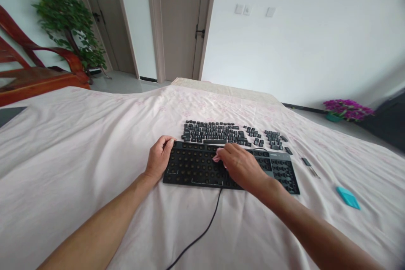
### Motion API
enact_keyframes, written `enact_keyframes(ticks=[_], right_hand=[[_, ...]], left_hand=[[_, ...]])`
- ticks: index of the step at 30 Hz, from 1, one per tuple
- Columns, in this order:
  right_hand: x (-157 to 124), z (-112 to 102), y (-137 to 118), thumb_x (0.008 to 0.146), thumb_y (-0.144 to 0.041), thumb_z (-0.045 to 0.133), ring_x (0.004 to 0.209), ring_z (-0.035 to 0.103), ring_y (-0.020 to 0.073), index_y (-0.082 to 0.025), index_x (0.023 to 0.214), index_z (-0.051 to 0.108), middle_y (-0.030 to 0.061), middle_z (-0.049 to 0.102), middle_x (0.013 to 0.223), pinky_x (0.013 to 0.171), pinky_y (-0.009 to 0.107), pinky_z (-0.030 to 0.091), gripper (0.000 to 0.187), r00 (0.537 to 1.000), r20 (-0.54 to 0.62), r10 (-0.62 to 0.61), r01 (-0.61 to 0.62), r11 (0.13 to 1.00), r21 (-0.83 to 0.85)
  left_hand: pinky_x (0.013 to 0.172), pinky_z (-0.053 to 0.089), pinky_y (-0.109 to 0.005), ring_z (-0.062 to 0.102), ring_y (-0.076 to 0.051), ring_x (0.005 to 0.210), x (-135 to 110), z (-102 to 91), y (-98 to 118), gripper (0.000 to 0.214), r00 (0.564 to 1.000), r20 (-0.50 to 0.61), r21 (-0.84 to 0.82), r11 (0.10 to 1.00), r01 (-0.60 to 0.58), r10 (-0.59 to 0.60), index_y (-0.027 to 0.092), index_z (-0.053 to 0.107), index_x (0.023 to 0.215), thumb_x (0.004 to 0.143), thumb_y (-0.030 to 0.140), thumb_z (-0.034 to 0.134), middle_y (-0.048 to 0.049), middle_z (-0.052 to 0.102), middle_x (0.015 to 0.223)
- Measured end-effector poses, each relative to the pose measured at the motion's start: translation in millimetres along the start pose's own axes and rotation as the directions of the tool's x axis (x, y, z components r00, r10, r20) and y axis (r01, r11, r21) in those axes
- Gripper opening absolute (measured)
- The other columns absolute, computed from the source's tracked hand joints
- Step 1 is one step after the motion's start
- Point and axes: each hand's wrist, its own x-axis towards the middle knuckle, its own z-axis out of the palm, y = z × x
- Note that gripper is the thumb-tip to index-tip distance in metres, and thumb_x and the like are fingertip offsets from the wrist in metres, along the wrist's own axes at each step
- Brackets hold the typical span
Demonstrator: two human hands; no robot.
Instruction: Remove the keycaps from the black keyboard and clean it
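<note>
Black keyboard [193, 166], pale pink floral sheet [95, 135]

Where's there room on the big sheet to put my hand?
Bare sheet lies left of the left hand, and between the cable and the right arm. It's crowded just beyond the keyboard, where loose keys lie.

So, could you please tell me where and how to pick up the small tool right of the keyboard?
I would take the tool by its black handle, pinching its long sides from above: it lies flat on the pale sheet, and the handle looks broader than the thin metal end.
</note>
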Motion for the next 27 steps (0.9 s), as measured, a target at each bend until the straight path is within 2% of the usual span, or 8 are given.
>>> enact_keyframes(ticks=[3,6,11,15,18,22,25,27], right_hand=[[-27.2,-12.4,33.2,0.088,-0.006,0.05,0.088,0.056,0.0202,-0.02,0.085,0.068,0.0061,0.061,0.087,0.068,0.028,0.04,0.023,0.977,0.058,0.205,-0.203,0.978,-0.046],[-25.3,-22.8,35.0,0.092,-0.015,0.049,0.085,0.056,0.0186,-0.023,0.089,0.07,0.0052,0.06,0.088,0.066,0.027,0.039,0.023,0.965,-0.053,0.257,-0.257,0.966,0.015],[27.3,-17.9,-23.8,0.098,-0.017,0.042,0.087,0.053,0.0167,-0.026,0.102,0.068,0.0044,0.058,0.092,0.075,0.027,0.041,0.027,0.969,-0.244,0.026,0.017,0.985,0.17],[50.4,-2.3,-47.3,0.099,-0.02,0.043,0.09,0.051,0.0177,-0.022,0.1,0.067,0.0058,0.059,0.096,0.083,0.029,0.042,0.024,0.966,-0.216,-0.142,0.18,0.969,0.167],[33.7,1.3,-27.4,0.096,-0.017,0.047,0.092,0.052,0.0172,-0.021,0.101,0.066,0.0056,0.058,0.095,0.082,0.028,0.042,0.02,0.982,-0.17,-0.08,0.113,0.975,0.19],[-8.1,-9.9,18.8,0.092,-0.009,0.048,0.085,0.055,0.0155,-0.022,0.09,0.07,0.0038,0.057,0.089,0.073,0.026,0.043,0.025,0.988,-0.102,0.119,-0.094,0.97,0.226],[-21.9,-22.1,35.1,0.092,-0.011,0.046,0.081,0.057,0.014,-0.023,0.088,0.072,0.0032,0.057,0.088,0.075,0.026,0.044,0.029,0.951,-0.193,0.24,-0.175,0.937,0.302],[-15.3,-27.0,29.3,0.091,-0.011,0.046,0.082,0.057,0.0138,-0.024,0.093,0.072,0.0036,0.057,0.091,0.077,0.026,0.045,0.029,0.928,-0.278,0.249,-0.141,0.923,0.358]], left_hand=[[0.081,0.046,-0.027,0.061,-0.018,0.085,0.5,0.5,-0.7,0.027,1.0,-0.006,0.006,1.0,-0.002,0.002,0.019,0.063,0.091,0.09,0.041,0.047,-0.0026,0.068,0.09],[0.081,0.046,-0.027,0.061,-0.018,0.085,0.2,0.6,0.5,0.027,1.0,-0.009,0.015,1.0,0.011,-0.011,0.02,0.063,0.091,0.09,0.041,0.047,-0.0024,0.068,0.09],[0.076,0.047,-0.027,0.061,-0.018,0.08,-2.0,-0.7,5.0,0.028,0.999,-0.001,0.027,0.999,0.033,-0.033,0.02,0.064,0.092,0.09,0.043,0.047,-0.0012,0.068,0.086],[0.076,0.048,-0.027,0.062,-0.018,0.081,-3.2,-1.3,5.1,0.028,1.0,-0.02,0.024,0.999,0.021,-0.02,0.021,0.063,0.093,0.089,0.044,0.048,-0.0012,0.068,0.088],[0.08,0.048,-0.028,0.062,-0.019,0.084,-3.2,-0.8,1.9,0.029,0.999,-0.034,0.044,0.999,-0.006,0.007,0.021,0.064,0.094,0.09,0.044,0.047,-0.0023,0.069,0.09],[0.083,0.047,-0.027,0.062,-0.018,0.086,-2.9,-0.2,-0.2,0.028,0.998,-0.045,0.056,0.998,-0.035,0.038,0.02,0.064,0.094,0.09,0.042,0.047,-0.0029,0.069,0.092],[0.082,0.047,-0.027,0.062,-0.018,0.086,-2.6,-0.6,3.9,0.027,0.998,-0.048,0.053,0.998,-0.045,0.047,0.02,0.063,0.094,0.09,0.042,0.048,-0.0029,0.068,0.091],[0.081,0.048,-0.028,0.062,-0.018,0.085,-2.5,-1.1,8.6,0.027,0.998,-0.034,0.058,0.997,-0.049,0.051,0.02,0.063,0.094,0.09,0.042,0.047,-0.003,0.068,0.091]])
